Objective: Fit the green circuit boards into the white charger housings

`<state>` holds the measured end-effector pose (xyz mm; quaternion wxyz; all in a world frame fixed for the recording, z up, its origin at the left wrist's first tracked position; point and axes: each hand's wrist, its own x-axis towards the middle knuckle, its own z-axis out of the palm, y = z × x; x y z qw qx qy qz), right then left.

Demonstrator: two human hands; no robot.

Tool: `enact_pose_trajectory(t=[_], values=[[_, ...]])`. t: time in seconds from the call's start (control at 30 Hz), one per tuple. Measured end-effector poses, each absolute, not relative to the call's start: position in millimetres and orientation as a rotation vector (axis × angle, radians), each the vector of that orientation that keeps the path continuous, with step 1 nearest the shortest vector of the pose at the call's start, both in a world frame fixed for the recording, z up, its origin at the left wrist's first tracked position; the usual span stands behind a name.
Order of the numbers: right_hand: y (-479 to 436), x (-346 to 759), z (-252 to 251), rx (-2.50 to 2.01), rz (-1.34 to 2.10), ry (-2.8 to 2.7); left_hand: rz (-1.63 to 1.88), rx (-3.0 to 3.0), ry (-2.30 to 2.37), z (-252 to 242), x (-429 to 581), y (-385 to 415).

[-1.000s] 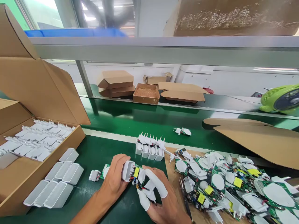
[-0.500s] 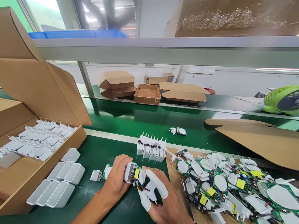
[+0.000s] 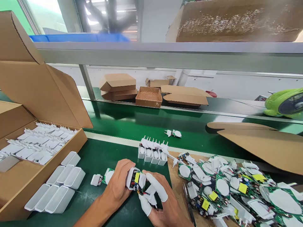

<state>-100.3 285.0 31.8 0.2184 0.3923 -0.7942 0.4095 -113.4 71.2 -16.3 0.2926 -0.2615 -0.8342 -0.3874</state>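
Observation:
My left hand [image 3: 120,180] is closed around a white plastic housing [image 3: 130,178], its open end turned to the right. In my right hand [image 3: 163,198], with white covers on thumb and index finger, is a circuit board [image 3: 137,181] carrying a yellow block and small parts. The board's left end sits at the housing's mouth; how deep it goes is hidden by my fingers. A white plug piece [image 3: 151,193] hangs from the board between my right thumb and index finger. Left of my left hand, another board [image 3: 108,176] with a white plug piece [image 3: 96,180] lies on the green mat.
Several empty white housings [image 3: 59,199] stand beside an open carton [image 3: 81,138] of white parts. Behind my hands is a row of filled housings [image 3: 148,154]. A pile of boards [image 3: 222,187] and tweezers [image 3: 188,201] lie right. One board [image 3: 176,133] rests on the green belt [image 3: 123,121].
The lone board on the green belt has shifted left. My hands hold the housing and board in nearly the same pose. The whole view has moved slightly.

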Motion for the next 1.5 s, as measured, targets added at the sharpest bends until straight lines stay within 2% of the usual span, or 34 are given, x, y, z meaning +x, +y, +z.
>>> enact_pose_trajectory(t=[1.5], values=[[283.3, -101.9, 29.3, 1.089, 1.077, -2.281, -1.035, -0.745, -2.200, -12.6, -111.9, 75.9]])
